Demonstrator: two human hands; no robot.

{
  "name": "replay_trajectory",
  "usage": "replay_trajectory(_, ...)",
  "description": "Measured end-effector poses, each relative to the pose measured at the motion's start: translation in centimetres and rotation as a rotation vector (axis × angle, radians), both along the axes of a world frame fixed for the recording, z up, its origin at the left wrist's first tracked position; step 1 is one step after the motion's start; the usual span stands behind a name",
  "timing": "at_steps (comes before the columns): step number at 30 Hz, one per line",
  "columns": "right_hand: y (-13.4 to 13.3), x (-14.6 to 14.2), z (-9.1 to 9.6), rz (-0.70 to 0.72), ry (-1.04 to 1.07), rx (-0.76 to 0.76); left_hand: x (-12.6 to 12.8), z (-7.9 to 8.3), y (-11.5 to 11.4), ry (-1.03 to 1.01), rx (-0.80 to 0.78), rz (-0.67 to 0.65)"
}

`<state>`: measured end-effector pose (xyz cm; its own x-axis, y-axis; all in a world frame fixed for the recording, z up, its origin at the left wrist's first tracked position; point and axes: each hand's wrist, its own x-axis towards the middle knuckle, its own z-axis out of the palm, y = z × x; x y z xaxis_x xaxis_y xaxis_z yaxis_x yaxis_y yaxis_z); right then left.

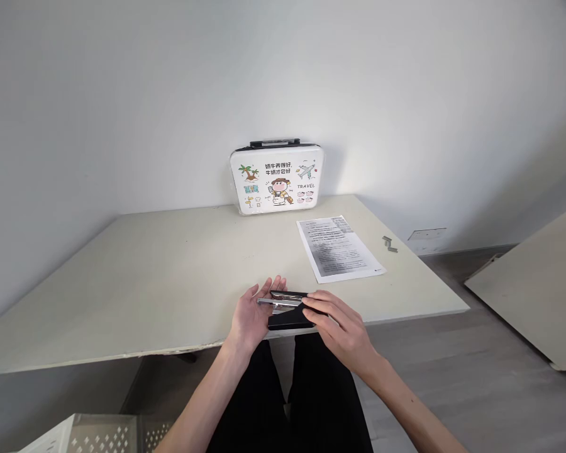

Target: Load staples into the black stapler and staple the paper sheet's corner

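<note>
A black stapler (290, 319) is folded open near the front edge of the table, its silver staple channel (283, 302) showing between the black halves. My right hand (342, 324) grips the stapler's hinge end from the right. On the other side, my left hand (251, 318) lies palm up with its fingers stretched out, beside the stapler's front end. The tip of the channel reaches over the left palm; whether they touch I cannot tell. Right of the hands lies a printed sheet of paper (342, 248). Some grey staple strips (389, 245) rest near the table's right edge.
A white case with cartoon prints (278, 179) and a black handle stands at the back of the pale table (146, 277), against the wall. Below the table at the left is a white perforated basket (101, 434). A pale panel (538, 289) stands at the far right.
</note>
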<state>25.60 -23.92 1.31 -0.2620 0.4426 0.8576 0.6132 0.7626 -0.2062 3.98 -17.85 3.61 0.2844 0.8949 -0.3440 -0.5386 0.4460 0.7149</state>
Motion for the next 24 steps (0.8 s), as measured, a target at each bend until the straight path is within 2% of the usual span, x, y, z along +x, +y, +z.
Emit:
replay_trajectory(3, -0.4, 0.2, 0.1, -0.020, -0.018, 0.037, 0.2, -0.1, 0.0, 0.012, -0.011, -0.004)
replay_trajectory(7, -0.6, 0.5, -0.2, -0.035, -0.025, 0.046, 0.2, 0.0, 0.0, 0.102, 0.060, -0.055)
replay_trajectory(11, -0.8, 1.1, -0.4, -0.037, -0.053, 0.052, 0.5, 0.3, -0.1, 0.096, 0.015, -0.062)
replay_trajectory(18, -1.0, 2.1, 0.9, -0.028, -0.084, 0.088, 1.3, 0.5, -0.3, 0.142, 0.079, -0.124)
replay_trajectory(24, -1.1, 2.7, 1.3, -0.052, -0.075, 0.104, 1.5, 0.2, -0.2, 0.137, 0.049, -0.086)
